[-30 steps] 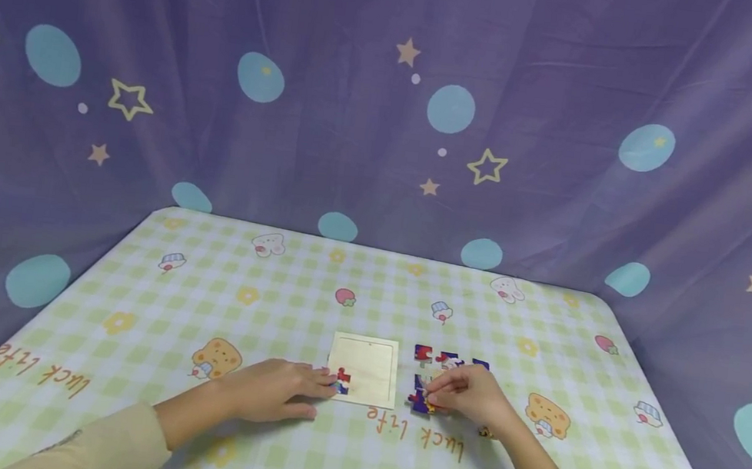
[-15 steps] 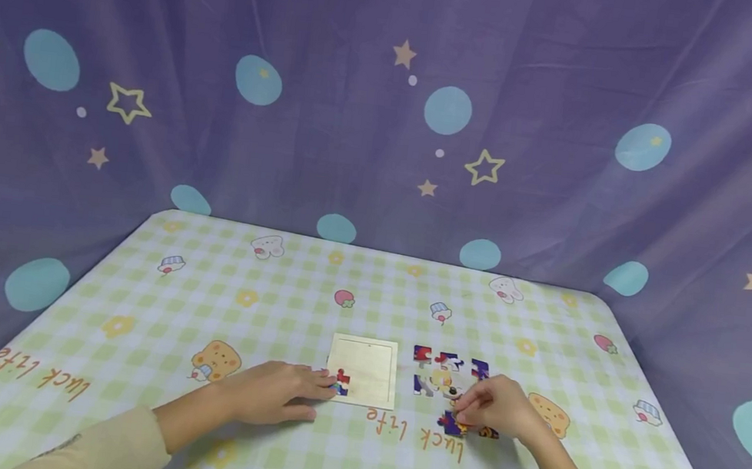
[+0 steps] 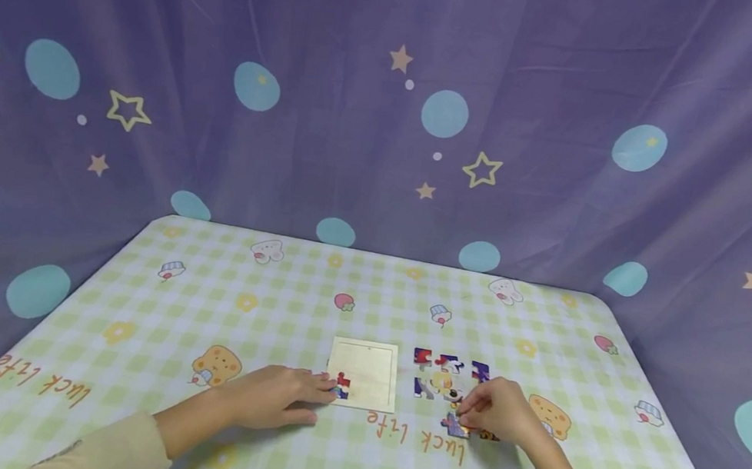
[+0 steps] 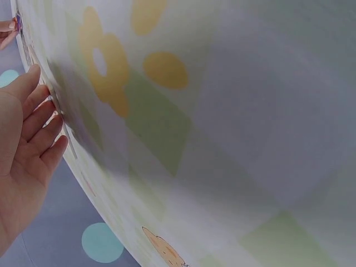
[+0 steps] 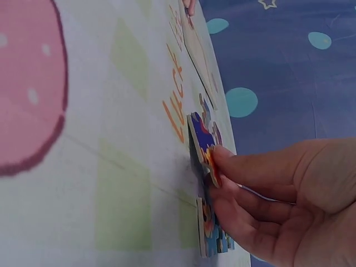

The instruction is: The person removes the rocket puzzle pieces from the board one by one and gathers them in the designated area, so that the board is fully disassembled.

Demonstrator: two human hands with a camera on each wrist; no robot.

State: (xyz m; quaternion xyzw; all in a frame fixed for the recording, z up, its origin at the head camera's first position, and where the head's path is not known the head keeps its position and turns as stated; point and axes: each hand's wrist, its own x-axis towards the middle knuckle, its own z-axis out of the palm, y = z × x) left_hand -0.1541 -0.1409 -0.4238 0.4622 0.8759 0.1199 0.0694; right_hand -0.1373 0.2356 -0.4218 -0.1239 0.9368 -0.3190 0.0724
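Note:
My right hand [image 3: 501,410] pinches a jigsaw puzzle piece [image 5: 201,136], purple with yellow and red, between thumb and fingers. In the right wrist view the piece is tilted, one edge raised off the cloth. Another piece [image 5: 207,231] with blue and orange lies just beneath these fingers. My left hand [image 3: 277,396] lies at the left edge of a pale wooden puzzle tray [image 3: 371,369], its fingers extended. At their tips a red and blue piece [image 3: 343,385] sits in the tray's lower left corner. The left wrist view shows these fingers [image 4: 44,119] loosely straight, gripping nothing.
Several loose pieces lie right of the tray, among them a red one [image 3: 422,357], a red and white one [image 3: 449,364] and a purple one [image 3: 480,370]. A checked cloth [image 3: 285,301] covers the table, with a purple curtain [image 3: 329,159] behind it.
My right hand has shifted right and slightly nearer with the pinched piece, away from the tray, and the piece has turned in its fingers. The left hand stays at the tray.

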